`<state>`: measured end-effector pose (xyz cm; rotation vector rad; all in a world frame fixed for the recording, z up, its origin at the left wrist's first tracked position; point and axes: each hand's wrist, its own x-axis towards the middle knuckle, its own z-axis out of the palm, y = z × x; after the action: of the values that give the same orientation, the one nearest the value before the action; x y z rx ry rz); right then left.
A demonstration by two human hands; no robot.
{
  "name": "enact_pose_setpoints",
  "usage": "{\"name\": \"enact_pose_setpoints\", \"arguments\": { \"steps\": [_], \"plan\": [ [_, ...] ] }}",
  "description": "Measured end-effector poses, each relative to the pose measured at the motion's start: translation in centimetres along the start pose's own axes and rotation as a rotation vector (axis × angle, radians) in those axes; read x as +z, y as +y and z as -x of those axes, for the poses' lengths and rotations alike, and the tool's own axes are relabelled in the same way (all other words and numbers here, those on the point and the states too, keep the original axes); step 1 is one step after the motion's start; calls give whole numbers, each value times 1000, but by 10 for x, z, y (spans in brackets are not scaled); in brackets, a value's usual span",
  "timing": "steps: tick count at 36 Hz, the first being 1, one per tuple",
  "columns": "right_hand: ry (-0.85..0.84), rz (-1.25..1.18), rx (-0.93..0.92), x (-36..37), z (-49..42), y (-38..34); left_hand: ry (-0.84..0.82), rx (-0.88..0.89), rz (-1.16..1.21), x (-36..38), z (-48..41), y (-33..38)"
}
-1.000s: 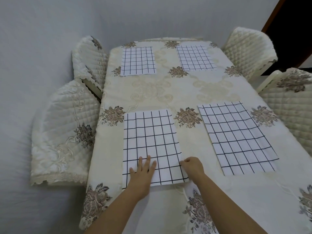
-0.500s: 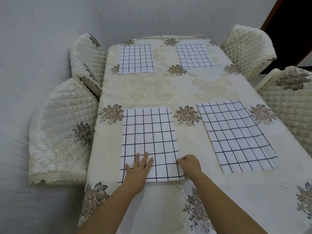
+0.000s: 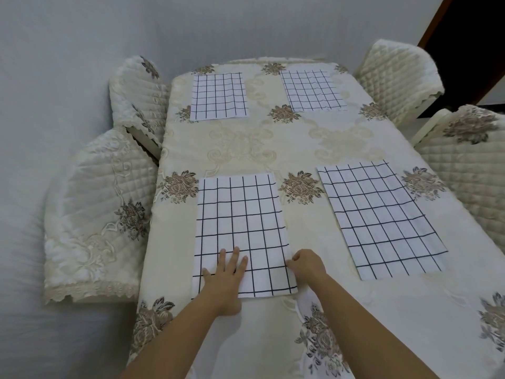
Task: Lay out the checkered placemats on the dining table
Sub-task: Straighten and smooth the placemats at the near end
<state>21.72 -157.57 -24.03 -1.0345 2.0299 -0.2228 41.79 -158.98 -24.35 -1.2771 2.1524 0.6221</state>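
Hardly anything is shifting since the earlier frames: both hands are staying at the near end of the nearest placemat [image 3: 240,214], which seems to be lying a touch squarer to the desk [image 3: 273,143] than a second ago.

The left hand [image 3: 226,272] is lying flat with fingers spread, pressing down on the white, black-checked cloth. The right hand [image 3: 307,265] is curled, with its fingertips pinching the right edge of that placemat close to the near corner.

A second placemat [image 3: 379,217] is lying flat just to the right of the right hand, apart from the first. Far beyond the hands, at the other end of the desk, a third placemat [image 3: 218,95] is lying ahead of the left hand and a fourth placemat [image 3: 311,90] ahead of the right hand.

With four placemats down, the task is looking nearly finished; only the final straightening and smoothing of the nearest one seems to be remaining. No spare placemats are showing.

No container is showing in this view. Four padded chairs [image 3: 98,214] are standing around the desk, two on each side of the hands.
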Motion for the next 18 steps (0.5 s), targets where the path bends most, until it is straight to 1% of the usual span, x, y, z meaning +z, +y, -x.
{"name": "enact_pose_setpoints", "arguments": {
  "steps": [14,18],
  "plan": [
    [36,24,-46,-3,-1,4,41,8,16,4,0,3],
    [6,25,-67,-6,-1,6,64,32,18,4,1,0]
  ]
}}
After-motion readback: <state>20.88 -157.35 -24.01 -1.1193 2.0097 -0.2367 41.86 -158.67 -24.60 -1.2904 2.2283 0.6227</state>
